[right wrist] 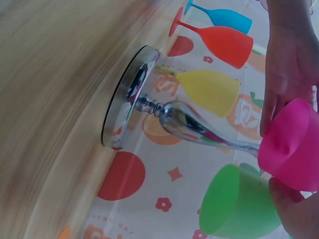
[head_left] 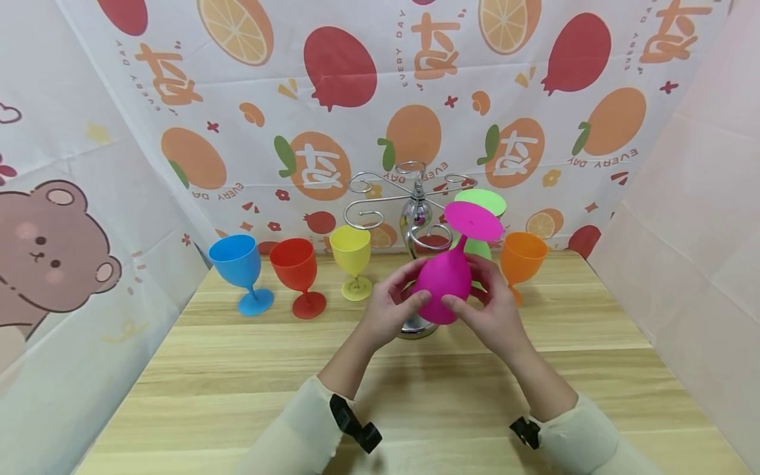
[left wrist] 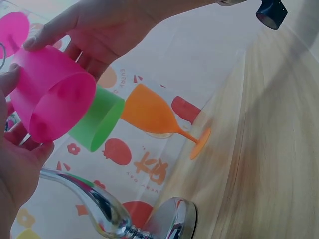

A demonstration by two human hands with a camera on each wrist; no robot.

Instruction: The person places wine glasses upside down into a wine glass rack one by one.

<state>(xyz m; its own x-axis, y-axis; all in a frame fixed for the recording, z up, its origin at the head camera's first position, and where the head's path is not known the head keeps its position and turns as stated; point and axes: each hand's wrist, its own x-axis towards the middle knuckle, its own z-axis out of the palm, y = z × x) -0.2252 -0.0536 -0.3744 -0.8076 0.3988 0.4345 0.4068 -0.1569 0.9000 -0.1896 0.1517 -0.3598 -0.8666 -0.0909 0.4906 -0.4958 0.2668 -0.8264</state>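
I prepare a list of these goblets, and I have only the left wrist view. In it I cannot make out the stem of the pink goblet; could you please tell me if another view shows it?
Observer: Yes, the head view shows the pink goblet with its thin stem rising from the upturned bowl.
Operator: Thank you. Which goblet stands farthest to the left in that view?
Observer: The blue goblet.
Operator: And which one is directly next to it?
Observer: The red goblet, also standing upright.
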